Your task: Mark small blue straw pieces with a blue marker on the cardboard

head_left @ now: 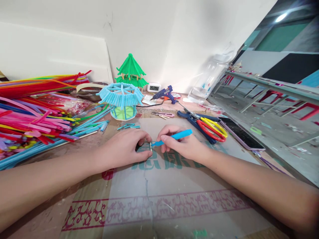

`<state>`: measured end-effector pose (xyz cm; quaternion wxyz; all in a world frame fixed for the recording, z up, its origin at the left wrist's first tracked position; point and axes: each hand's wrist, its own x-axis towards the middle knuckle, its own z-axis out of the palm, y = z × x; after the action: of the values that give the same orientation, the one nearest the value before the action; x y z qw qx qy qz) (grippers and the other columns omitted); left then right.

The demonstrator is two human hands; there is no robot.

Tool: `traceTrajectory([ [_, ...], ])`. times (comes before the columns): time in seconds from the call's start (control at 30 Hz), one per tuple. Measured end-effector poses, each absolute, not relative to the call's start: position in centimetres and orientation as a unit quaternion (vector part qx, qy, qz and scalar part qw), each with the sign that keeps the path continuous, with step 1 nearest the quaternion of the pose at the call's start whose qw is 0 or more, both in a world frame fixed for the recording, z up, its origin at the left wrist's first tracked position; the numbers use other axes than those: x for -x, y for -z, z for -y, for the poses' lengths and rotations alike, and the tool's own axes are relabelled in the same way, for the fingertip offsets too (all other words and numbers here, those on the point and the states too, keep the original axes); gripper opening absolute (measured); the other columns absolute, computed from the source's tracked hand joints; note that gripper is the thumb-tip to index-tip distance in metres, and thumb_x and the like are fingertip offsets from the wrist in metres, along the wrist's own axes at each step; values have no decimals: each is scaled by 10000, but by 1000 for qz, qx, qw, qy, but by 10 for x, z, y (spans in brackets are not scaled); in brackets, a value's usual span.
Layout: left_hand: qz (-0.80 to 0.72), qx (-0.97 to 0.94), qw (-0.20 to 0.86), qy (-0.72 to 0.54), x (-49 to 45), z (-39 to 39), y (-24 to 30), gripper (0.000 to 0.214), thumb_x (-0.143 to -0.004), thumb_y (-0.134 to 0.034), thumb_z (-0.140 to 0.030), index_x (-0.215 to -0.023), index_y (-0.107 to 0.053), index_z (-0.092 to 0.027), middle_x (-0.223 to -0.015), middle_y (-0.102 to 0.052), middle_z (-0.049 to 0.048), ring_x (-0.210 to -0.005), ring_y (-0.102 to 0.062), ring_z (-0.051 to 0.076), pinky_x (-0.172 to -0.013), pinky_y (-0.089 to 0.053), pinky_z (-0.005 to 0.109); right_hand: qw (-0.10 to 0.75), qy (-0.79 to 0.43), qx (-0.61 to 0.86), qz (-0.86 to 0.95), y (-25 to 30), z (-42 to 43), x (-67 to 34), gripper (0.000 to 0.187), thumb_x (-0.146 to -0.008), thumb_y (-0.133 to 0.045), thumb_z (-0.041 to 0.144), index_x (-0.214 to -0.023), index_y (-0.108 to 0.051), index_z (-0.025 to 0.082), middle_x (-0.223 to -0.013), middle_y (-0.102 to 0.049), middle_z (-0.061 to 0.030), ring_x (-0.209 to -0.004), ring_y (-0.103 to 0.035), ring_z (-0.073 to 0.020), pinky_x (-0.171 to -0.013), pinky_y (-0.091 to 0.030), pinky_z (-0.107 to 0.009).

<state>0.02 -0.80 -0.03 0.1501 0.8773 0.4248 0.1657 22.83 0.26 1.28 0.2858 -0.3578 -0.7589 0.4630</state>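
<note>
Between the thumb and fingers of my left hand a short pale stick is pinched, close above the tabletop. My right hand grips a blue marker pen, its tip touching or almost touching the stick. Just behind my left hand lie several short blue pieces. Farther back stands a small pavilion model with a light blue, fuzzy roof frame and a green base. A green tiered-roof model rises behind it.
Pipe cleaners in many colours are heaped at the left. A glue gun, a digital clock, pink tweezers, red-and-yellow-handled pliers, a phone and a clear plastic bottle stand or lie toward the back and right.
</note>
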Motion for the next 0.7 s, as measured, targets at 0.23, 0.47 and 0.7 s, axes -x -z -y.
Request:
traceTrajectory([
  [0.23,-434,-871,153,-170,-1,8,0,306,-840,-632,-450,-1039,-611,-220,-837,-597,-5,-781,-563,193,-666,-375,308,345,-456,328,752,-12,-2,-231,178,-859,-680,235,-998,-572,210,-833,-707,-21,-754,-673,-152,-658,-529,-269],
  [0.47,-435,-873,147,-166,-2,7,-1,262,-840,-622,-445,-981,-611,-224,-812,-577,-16,-755,-554,184,-636,-353,302,332,-463,376,731,-6,-3,-223,220,-824,-712,287,-796,-508,209,-619,-638,25,-545,-571,-113,-513,-438,-237],
  [0.7,-442,-872,138,-161,-6,9,-4,269,-836,-620,-445,-995,-604,-228,-815,-580,-18,-740,-549,184,-637,-349,306,337,-428,403,736,-5,-6,-222,230,-815,-720,329,-778,-527,209,-637,-611,23,-573,-561,-133,-538,-436,-265],
])
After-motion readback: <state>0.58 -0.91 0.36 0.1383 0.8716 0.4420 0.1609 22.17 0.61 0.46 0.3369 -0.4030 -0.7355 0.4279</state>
